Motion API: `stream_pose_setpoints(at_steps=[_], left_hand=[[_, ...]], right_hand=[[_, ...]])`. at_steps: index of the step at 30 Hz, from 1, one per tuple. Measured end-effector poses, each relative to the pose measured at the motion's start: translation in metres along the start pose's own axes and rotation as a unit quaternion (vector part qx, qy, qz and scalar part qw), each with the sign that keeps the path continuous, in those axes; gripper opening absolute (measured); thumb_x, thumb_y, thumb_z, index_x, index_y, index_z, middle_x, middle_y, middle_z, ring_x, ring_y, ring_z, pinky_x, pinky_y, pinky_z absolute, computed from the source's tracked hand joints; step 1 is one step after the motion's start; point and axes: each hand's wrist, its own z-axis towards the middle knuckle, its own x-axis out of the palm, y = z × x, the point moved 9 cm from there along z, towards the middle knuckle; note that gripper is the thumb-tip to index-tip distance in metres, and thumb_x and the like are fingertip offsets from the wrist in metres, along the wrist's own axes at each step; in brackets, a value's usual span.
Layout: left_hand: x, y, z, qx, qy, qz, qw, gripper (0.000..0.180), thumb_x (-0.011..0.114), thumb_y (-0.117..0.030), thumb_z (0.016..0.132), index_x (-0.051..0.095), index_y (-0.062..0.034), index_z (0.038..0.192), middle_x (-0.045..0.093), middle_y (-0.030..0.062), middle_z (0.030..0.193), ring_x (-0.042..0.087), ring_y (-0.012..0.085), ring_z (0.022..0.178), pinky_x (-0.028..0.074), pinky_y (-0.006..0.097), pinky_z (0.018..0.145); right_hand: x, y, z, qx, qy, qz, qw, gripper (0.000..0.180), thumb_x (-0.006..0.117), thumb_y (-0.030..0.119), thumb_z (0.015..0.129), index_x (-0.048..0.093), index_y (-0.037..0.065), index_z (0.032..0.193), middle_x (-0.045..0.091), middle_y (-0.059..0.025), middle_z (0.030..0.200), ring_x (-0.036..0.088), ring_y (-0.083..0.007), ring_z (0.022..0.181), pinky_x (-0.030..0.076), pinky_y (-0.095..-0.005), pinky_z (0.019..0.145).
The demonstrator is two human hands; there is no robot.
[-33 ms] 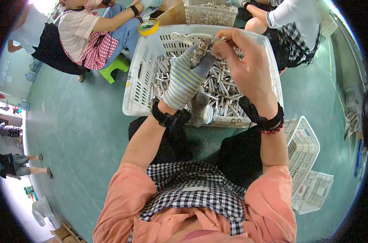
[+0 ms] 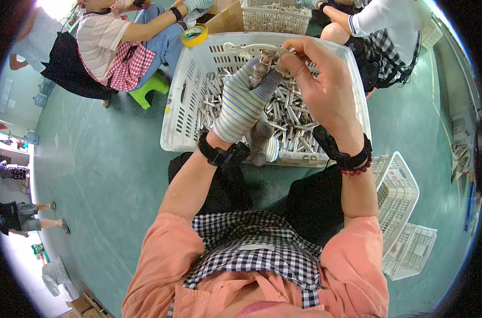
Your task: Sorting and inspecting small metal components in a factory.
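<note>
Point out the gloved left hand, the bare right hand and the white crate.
left hand (image 2: 244, 100), head view, striped glove back
right hand (image 2: 320, 87), head view, back of hand
white crate (image 2: 185, 111), head view, left slotted wall

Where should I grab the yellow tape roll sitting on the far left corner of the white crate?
Probably best from above. The yellow tape roll lies nearly flat on the rim of the white crate, its open centre facing up. Hook a finger through the hole and pinch the ring's near side. The left hand, gloved, and the bare right hand are both busy with a metal part.
</note>
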Motion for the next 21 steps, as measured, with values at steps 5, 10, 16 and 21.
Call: stream_pose_setpoints(at_steps=[5,10,16,21], left_hand=[[-0.002,-0.006,0.000,0.050,-0.017,-0.008,0.999,0.027,0.069,-0.007,0.096,0.068,-0.0033,0.123,0.073,-0.0004,0.105,0.060,0.0035,0.092,0.051,0.022,0.080],[0.000,-0.002,0.001,0.011,-0.025,0.019,0.999,0.025,0.069,-0.007,0.096,0.069,-0.0040,0.121,0.072,-0.0030,0.098,0.058,0.0020,0.086,0.050,0.021,0.074],[-0.002,-0.003,0.002,0.040,-0.025,-0.008,0.999,0.025,0.068,-0.007,0.097,0.069,-0.0043,0.122,0.072,-0.0022,0.101,0.058,0.0020,0.086,0.049,0.020,0.074],[-0.011,-0.001,0.000,0.025,-0.078,-0.030,0.996,0.026,0.067,-0.006,0.098,0.067,-0.0028,0.124,0.071,-0.0018,0.101,0.058,0.0021,0.085,0.049,0.020,0.074]], right_hand=[[0.002,0.008,0.002,-0.038,-0.003,-0.005,0.999,0.011,0.066,0.006,0.093,0.065,0.001,0.103,0.068,-0.0161,0.087,0.067,-0.0278,0.076,0.051,-0.0357,0.068],[-0.002,0.004,0.003,-0.046,-0.003,-0.027,0.999,0.011,0.067,0.007,0.093,0.065,0.001,0.103,0.069,-0.0166,0.087,0.068,-0.0274,0.076,0.052,-0.0356,0.069],[-0.009,0.001,0.008,-0.036,0.011,0.020,0.999,0.024,0.072,0.016,0.090,0.067,0.002,0.109,0.071,-0.0116,0.095,0.068,-0.0224,0.088,0.052,-0.0337,0.081],[-0.014,0.006,0.008,-0.025,-0.028,0.030,0.999,0.023,0.070,0.013,0.089,0.069,0.002,0.109,0.069,-0.0091,0.105,0.064,-0.0210,0.099,0.048,-0.0321,0.089]])
